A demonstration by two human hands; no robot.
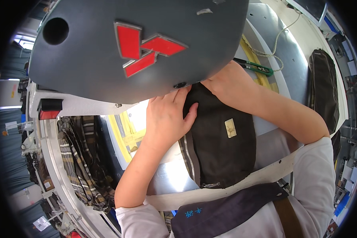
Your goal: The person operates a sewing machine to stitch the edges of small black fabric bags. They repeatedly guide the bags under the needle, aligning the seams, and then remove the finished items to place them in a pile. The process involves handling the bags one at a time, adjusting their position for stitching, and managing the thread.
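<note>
From the fingers (181, 96), the dark zippered fabric (222, 158) runs lengthwise toward the near side, both hands similarly close: left hand (162, 119) flat, thumb apart; right hand (236, 87) partly hidden, grip untellable.

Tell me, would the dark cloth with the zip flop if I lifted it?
Probably: the cloth lies flat and looks thin, so it may droop. Being flat, it seems unlikely to roll. Its silvery zip may stiffen one edge.
</note>
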